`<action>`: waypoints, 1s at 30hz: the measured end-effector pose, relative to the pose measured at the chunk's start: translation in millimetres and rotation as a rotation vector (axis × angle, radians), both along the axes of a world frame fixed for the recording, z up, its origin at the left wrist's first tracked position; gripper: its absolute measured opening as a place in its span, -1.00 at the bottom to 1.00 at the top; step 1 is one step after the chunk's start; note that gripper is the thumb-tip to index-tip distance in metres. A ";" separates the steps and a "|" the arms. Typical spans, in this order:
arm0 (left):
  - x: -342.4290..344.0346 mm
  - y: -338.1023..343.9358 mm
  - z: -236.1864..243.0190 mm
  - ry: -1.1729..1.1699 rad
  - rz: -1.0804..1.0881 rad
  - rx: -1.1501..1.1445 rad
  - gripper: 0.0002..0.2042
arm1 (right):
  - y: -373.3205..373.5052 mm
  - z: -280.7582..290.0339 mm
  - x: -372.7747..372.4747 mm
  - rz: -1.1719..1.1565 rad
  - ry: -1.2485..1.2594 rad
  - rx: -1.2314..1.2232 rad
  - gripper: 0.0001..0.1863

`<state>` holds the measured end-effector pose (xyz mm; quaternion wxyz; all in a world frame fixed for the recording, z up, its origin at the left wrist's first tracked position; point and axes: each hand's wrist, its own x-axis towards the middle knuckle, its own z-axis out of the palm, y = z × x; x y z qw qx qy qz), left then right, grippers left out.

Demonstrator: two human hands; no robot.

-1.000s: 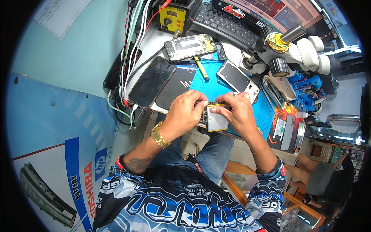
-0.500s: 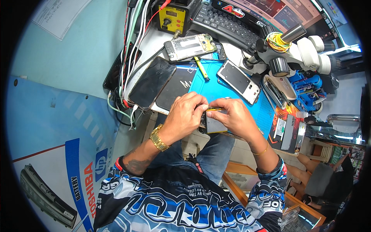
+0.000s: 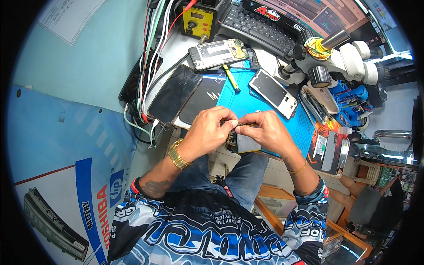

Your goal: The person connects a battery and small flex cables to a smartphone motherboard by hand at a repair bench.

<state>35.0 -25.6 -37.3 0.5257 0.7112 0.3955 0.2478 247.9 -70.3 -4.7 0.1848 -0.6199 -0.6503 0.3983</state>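
Above my lap, at the near edge of the bench, my left hand (image 3: pixel 208 131) and my right hand (image 3: pixel 270 131) meet fingertip to fingertip. Below the right fingers shows a flat grey phone battery (image 3: pixel 248 144) with a yellow edge; the right thumb and fingers close on its upper end. A small dark piece with yellowish bits (image 3: pixel 231 139) hangs beside it, under my left fingertips. My left thumb and forefinger are pinched together, and what lies between them is hidden. The blue work mat (image 3: pixel 238 106) lies just beyond both hands.
A dark phone (image 3: pixel 175 95) and a black box (image 3: pixel 204 100) lie left of the mat. Opened phones (image 3: pixel 218 54) and a phone frame (image 3: pixel 274 93) lie farther back, near a yellow-handled screwdriver (image 3: pixel 231 78). A microscope (image 3: pixel 320 75), keyboard (image 3: pixel 258 31) and yellow-fronted station (image 3: pixel 197 24) stand behind.
Both hands stay in nearly the same place, with only small shifts of the fingers. The battery and the dark piece beside it show slightly more below the fingers.
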 end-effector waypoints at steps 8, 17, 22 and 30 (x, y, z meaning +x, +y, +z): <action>-3.8 1.2 -4.0 -0.039 -0.039 -0.046 -0.77 | -2.3 2.6 -1.0 0.028 -0.028 0.042 -0.66; -27.2 27.6 2.8 -0.069 -0.351 -0.238 -0.74 | -7.6 1.7 -0.7 0.154 -0.088 0.187 -0.72; -37.0 53.9 -14.4 -0.253 -0.561 -0.605 -0.74 | -7.0 9.3 1.0 0.217 -0.019 0.191 -0.74; -47.7 21.1 -30.4 -0.366 -0.452 -0.514 -0.80 | -10.8 22.2 -2.8 0.231 0.159 0.074 -0.75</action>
